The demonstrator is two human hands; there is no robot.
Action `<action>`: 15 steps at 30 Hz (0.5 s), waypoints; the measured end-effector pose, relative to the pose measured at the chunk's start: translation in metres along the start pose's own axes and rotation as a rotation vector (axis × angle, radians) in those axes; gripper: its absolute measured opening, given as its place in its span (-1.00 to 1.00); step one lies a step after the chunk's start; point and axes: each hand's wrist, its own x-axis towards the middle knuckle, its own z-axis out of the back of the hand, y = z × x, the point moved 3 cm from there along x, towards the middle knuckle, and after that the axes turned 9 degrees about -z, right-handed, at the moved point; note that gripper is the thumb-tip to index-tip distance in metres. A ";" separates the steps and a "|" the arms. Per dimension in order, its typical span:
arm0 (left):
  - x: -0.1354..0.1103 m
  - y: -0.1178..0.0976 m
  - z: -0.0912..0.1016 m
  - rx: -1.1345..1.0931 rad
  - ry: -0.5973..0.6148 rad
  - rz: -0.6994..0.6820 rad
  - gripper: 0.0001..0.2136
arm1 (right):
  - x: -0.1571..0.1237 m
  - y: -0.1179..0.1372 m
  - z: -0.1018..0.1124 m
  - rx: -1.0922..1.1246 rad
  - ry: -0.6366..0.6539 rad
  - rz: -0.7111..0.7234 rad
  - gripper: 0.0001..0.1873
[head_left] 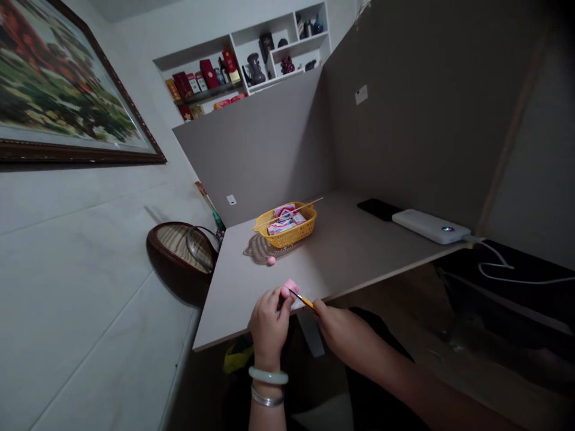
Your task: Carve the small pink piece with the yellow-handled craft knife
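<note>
My left hand (268,320) is closed round a small pink piece (290,288), held just over the near edge of the grey table (350,251). My right hand (338,326) pinches a thin yellow-handled tool (303,299) whose dark tip touches the pink piece. A jade bangle and a silver one circle my left wrist. A small pink ball (271,260) lies on the table further in, beside a round woven mat (260,248).
A yellow basket (287,236) with pink and white packets and a thin stick across it stands mid-table. A white power bank (430,226) with a cable and a dark phone (378,209) lie at the right. Grey partition walls enclose the table; a wooden chair stands left.
</note>
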 end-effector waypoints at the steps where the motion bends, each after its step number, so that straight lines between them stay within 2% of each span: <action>1: 0.000 0.000 0.000 0.008 0.004 0.002 -0.79 | 0.000 0.001 0.001 -0.011 -0.009 0.003 -0.80; 7: 0.002 -0.001 -0.001 0.017 0.007 -0.014 -0.80 | 0.000 0.011 0.001 -0.037 -0.011 -0.058 -0.78; 15: 0.000 0.000 -0.001 0.027 0.009 -0.022 -0.80 | -0.004 0.009 -0.006 0.003 -0.012 -0.084 -0.79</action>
